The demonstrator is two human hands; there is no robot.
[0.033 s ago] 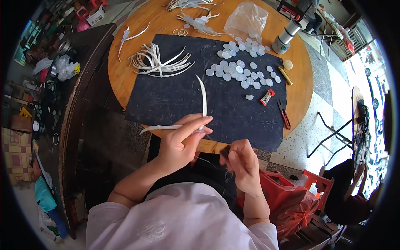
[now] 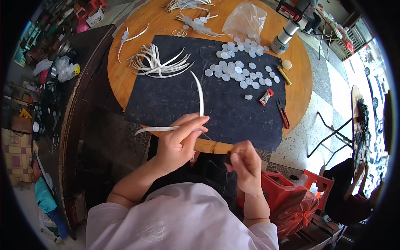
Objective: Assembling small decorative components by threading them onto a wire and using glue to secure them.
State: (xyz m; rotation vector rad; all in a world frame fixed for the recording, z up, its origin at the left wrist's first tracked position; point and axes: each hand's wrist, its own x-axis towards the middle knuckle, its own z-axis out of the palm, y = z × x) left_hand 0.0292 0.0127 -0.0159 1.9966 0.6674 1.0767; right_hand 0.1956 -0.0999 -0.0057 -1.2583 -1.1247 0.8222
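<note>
My left hand (image 2: pixel 177 143) is closed in a pinch over the dark mat's near edge. It grips a pair of narrow white strips (image 2: pixel 201 98): one rises away from me, the other points left. At the fingertips the joint between them is mostly hidden. From there a fine thread (image 2: pixel 207 136) slants toward my right hand (image 2: pixel 246 166). That hand is pinched closed beyond the table's edge, and what its fingertips hold is too small to make out. Translucent round discs (image 2: pixel 239 71) lie spread over the mat (image 2: pixel 154 102), with a bundle of white strips (image 2: pixel 160 68) at its far left.
Red-handled snips (image 2: pixel 285 116), a red wrapped packet (image 2: pixel 266 96) and a brass-coloured tube (image 2: pixel 284 75) lie to the right. Farther back are a clear plastic bag (image 2: pixel 246 21) and a metal canister (image 2: pixel 285 36). A red stool (image 2: pixel 275 187) stands beside my right arm.
My left hand and the strips have shifted slightly left, and the upright strip leans more to the left. My right hand has turned a little and moved slightly right.
</note>
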